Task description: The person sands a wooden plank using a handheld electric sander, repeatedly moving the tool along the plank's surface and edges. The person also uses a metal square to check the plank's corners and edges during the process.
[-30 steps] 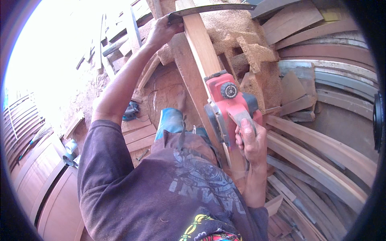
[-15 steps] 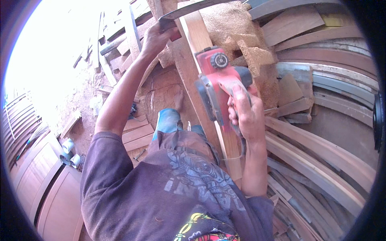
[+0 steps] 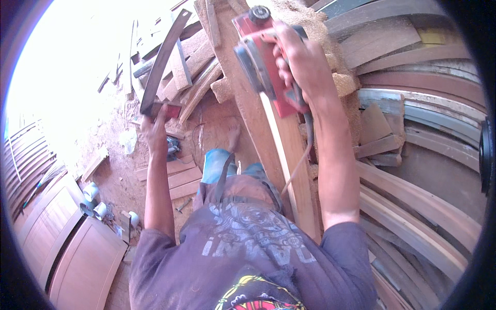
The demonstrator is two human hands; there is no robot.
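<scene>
My right hand point(image 3: 306, 67) is wrapped round the rear handle of a red electric planer point(image 3: 266, 67) with a dark knob at its front. The planer is over the far part of a pale timber board point(image 3: 290, 155), and its cord trails back toward me. Whether its sole touches the wood cannot be made out. Out to the left, my left hand point(image 3: 155, 129) grips a try square point(image 3: 164, 67) by its red stock. The square's long dark blade, with a hole at the tip, points up and away. A wider brown plank point(image 3: 243, 93) runs along the board's left side.
Wood shavings point(image 3: 341, 85) are heaped right of the board. Stacked boards point(image 3: 413, 206) fill the right side. Wooden panels point(image 3: 85, 258) and several pale blue rolls point(image 3: 90, 191) lie at lower left. Timber offcuts point(image 3: 199, 49) and a hammer point(image 3: 183, 205) are on the ground.
My left hand has swung left and nearer with the try square, off the board, turning its blade upward. My right hand has carried the planer farther away along the board.
</scene>
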